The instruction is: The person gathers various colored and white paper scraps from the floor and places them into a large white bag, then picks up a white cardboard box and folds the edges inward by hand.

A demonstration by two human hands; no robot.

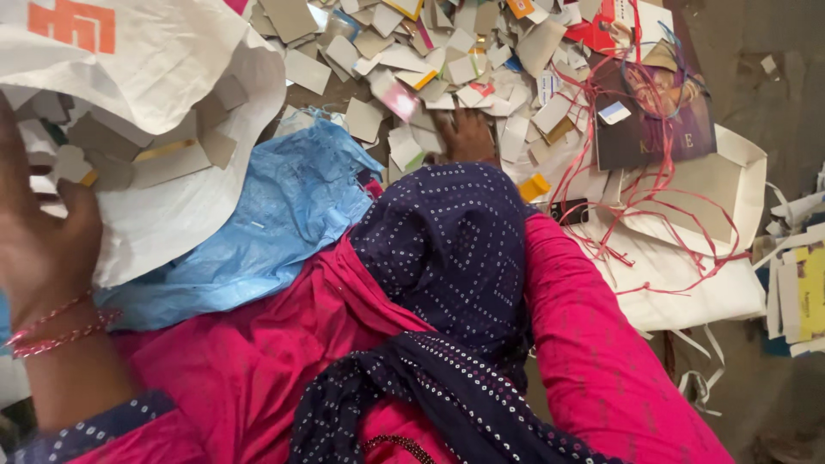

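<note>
The left hand [47, 241] is gripping the white sack's [172, 206] rim, partly filled with card scraps, while the right hand [468, 136], fingers spread, is reaching into the large scrap pile [447, 51] remaining upper centre.

1. Big white woven sack [172, 206] at the upper left, mouth open, with an orange printed mark near its top edge and grey card offcuts inside. The left hand [43, 241] grips its rim.
2. Crumpled pale blue bag [275, 223] lying just under that sack.
3. Dark purple printed card sheet [662, 112] at the upper right, with a picture in brown tones, tangled in red string.
4. Red and white printed pack [610, 26] at the top edge.
5. Yellow printed cards [808, 292] stacked at the right edge.
</note>
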